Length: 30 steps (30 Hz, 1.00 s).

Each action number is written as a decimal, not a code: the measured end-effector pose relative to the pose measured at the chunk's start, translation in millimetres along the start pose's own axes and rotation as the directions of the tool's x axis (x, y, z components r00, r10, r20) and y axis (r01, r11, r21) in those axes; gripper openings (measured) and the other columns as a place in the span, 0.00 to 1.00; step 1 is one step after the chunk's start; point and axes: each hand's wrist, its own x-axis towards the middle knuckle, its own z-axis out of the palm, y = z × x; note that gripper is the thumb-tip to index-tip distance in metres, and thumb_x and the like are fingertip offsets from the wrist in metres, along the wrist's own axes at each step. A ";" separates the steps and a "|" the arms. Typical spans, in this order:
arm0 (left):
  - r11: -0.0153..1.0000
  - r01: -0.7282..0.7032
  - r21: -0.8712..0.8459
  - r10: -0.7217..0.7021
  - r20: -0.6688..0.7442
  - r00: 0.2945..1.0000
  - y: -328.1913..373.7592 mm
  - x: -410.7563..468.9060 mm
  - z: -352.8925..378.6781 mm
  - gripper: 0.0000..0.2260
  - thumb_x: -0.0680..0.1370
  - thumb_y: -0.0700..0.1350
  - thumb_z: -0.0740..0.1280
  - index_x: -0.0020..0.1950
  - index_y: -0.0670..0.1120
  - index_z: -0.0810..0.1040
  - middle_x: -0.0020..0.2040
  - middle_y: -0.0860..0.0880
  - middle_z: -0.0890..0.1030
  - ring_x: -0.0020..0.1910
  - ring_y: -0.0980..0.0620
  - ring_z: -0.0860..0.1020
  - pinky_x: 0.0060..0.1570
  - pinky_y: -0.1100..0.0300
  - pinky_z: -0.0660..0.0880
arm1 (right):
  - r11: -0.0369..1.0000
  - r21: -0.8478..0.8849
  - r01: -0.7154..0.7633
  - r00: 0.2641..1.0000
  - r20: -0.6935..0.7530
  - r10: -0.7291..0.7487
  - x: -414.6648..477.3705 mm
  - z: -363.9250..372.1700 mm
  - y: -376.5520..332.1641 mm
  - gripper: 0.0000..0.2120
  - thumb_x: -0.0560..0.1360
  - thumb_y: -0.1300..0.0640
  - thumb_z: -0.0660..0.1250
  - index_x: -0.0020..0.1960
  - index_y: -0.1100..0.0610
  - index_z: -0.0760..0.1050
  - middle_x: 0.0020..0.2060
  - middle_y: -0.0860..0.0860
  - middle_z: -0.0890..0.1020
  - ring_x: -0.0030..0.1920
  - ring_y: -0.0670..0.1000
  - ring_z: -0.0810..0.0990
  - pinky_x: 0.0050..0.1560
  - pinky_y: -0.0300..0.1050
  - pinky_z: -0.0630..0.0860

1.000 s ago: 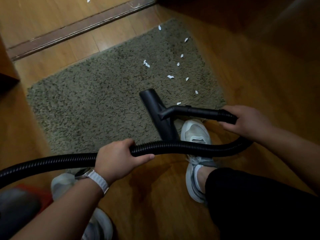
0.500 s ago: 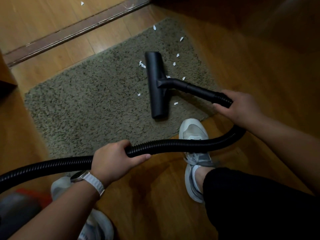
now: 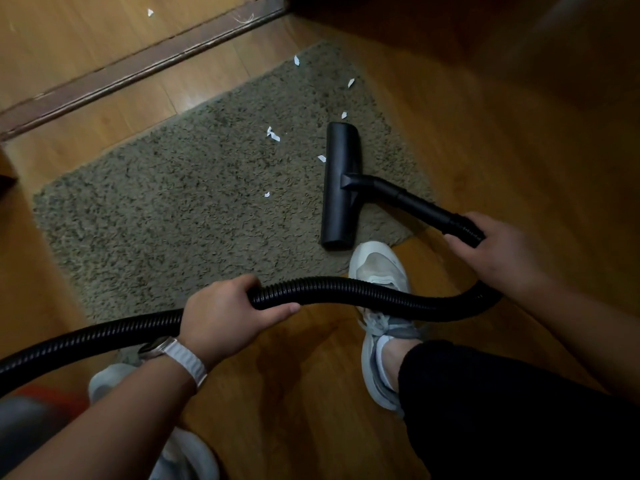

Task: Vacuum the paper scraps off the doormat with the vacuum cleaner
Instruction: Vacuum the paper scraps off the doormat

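The black rigid wand of the vacuum cleaner is gripped at its ribbed cuff by the right hand, fingers wrapped closed around it. The black corrugated hose is clasped by the left hand, fingers curled over the top and thumb laid along it; a white-strapped watch is worn on that wrist.

Head view: ahead and left of the right-hand grip, the black flat floor nozzle is laid on the shaggy olive-green doormat, near the mat's right side, joined to the wand in a T. From the right hand the hose is looped back under the wrist and across to the left hand, then off the left edge. Small white paper scraps are scattered on the mat beyond and left of the nozzle; one scrap lies just beside its left edge, others near the far corner. One more is seen on the wooden floor past the dark door threshold. A grey-white sneaker is planted at the mat's near edge, between the two grips, under the hose.
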 end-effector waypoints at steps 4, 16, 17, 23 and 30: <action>1.000 0.021 -0.001 -0.021 -0.002 1.000 -3.3 -0.1 -0.3 0.29 0.64 0.80 0.58 0.39 0.54 0.72 0.31 0.55 0.76 0.31 0.62 0.72 0.27 0.61 0.64 | 0.999 0.031 0.012 1.000 -0.011 -0.012 22.8 8.2 -18.9 0.12 0.76 0.47 0.70 0.59 0.47 0.78 0.43 0.48 0.80 0.41 0.48 0.78 0.38 0.43 0.73; 0.998 0.064 0.002 -0.064 0.016 0.998 -14.0 -7.2 2.9 0.29 0.65 0.79 0.60 0.38 0.53 0.73 0.31 0.56 0.75 0.31 0.61 0.69 0.31 0.58 0.66 | 0.923 -0.276 0.269 0.957 0.186 -0.224 67.3 22.4 -99.6 0.15 0.76 0.42 0.67 0.60 0.45 0.76 0.42 0.49 0.80 0.43 0.53 0.78 0.41 0.48 0.76; 0.998 0.062 0.003 -0.062 0.026 0.998 -14.7 -8.2 3.6 0.29 0.65 0.79 0.60 0.38 0.53 0.72 0.31 0.56 0.75 0.31 0.61 0.70 0.31 0.58 0.66 | 0.900 -0.312 0.305 0.947 0.198 -0.252 68.4 24.5 -105.1 0.16 0.76 0.41 0.67 0.60 0.46 0.75 0.42 0.49 0.79 0.42 0.53 0.78 0.40 0.48 0.75; 0.998 0.058 0.005 -0.058 0.055 0.997 -16.3 -11.0 4.9 0.30 0.65 0.79 0.59 0.41 0.53 0.75 0.32 0.56 0.76 0.33 0.58 0.73 0.33 0.59 0.70 | 0.850 -0.369 0.376 0.925 0.197 -0.324 73.8 28.8 -119.2 0.14 0.76 0.41 0.67 0.57 0.48 0.75 0.41 0.48 0.78 0.42 0.53 0.76 0.37 0.46 0.69; 0.999 0.043 -0.003 -0.043 0.019 0.999 -15.8 -6.9 4.0 0.32 0.65 0.80 0.59 0.45 0.53 0.77 0.35 0.55 0.78 0.39 0.53 0.79 0.39 0.57 0.76 | 0.909 -0.303 0.285 0.958 0.074 -0.276 77.5 17.9 -97.3 0.14 0.75 0.43 0.68 0.58 0.46 0.77 0.42 0.49 0.80 0.45 0.55 0.78 0.39 0.48 0.74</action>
